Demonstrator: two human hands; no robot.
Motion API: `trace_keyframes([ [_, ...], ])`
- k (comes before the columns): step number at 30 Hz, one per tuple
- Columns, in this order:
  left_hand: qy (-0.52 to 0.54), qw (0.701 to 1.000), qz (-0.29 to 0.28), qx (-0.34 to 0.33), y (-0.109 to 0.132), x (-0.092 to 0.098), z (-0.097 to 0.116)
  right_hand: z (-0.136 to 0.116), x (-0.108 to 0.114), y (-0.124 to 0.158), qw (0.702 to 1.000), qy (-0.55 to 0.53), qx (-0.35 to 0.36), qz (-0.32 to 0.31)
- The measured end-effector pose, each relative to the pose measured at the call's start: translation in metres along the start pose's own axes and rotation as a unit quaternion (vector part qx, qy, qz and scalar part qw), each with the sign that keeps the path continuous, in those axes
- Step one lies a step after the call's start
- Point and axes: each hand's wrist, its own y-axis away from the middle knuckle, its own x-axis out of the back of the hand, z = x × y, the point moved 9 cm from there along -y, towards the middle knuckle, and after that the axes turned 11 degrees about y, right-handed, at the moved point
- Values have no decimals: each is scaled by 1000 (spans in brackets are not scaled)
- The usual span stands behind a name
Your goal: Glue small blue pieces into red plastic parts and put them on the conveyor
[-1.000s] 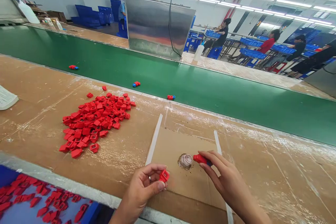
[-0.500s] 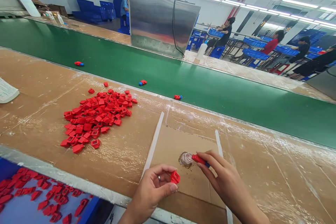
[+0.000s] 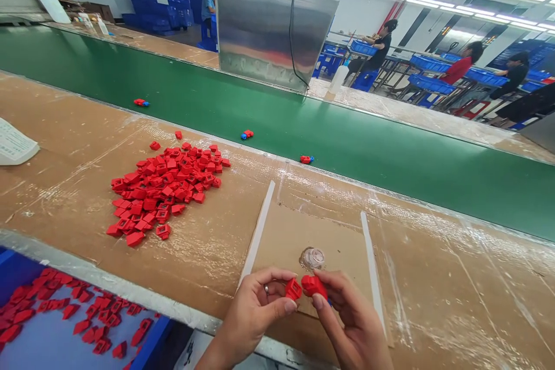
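Between thumb and fingers, my left hand (image 3: 255, 312) pinches a small hollow red plastic piece (image 3: 293, 289), its square opening turned up and to the right. Close beside it, my right hand (image 3: 351, 318) grips a red-and-blue plastic part (image 3: 313, 285); most of its blue end is hidden by the fingers. The two parts are nearly touching, and I cannot tell whether they meet. Just beyond them, a small round clear dish (image 3: 312, 258) sits on a cardboard sheet (image 3: 286, 231). A pile of red pieces (image 3: 169, 185) lies to the left on the table.
A green conveyor belt (image 3: 390, 144) crosses behind the table, carrying red-and-blue parts (image 3: 247, 134). A blue bin (image 3: 151, 338) with more red pieces stands low at the left front. Beyond the belt are a metal panel (image 3: 273, 34), a white bottle (image 3: 338, 80) and seated people.
My right hand has drawn its red-and-blue part back from the dish, down and left to the piece in my left hand. Parts on the belt have shifted right in view.
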Motion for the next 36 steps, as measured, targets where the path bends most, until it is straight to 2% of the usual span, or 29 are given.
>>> trace_keyframes([
  [6, 9, 1000, -15, 6, 1, -1, -3, 5, -9, 4, 999, -27, -20, 13],
  [14, 11, 1000, -14, -1, 2, -5, 2, 3, -12, 6, 1000, -4, 4, 2],
  [20, -112, 992, 3, -53, 4, -5, 12, 8, -20, 12, 1000, 2, 14, -26],
  [29, -284, 957, -32, -45, 9, -12, 14, 14, -26, 23, 999, 1, 23, -32],
  [33, -325, 944, -25, -46, 9, -16, 10, 24, -22, 33, 1000, -13, 12, 6],
  [36, -322, 945, -50, -2, 9, -21, -3, 38, 2, 50, 998, 18, 19, 64],
])
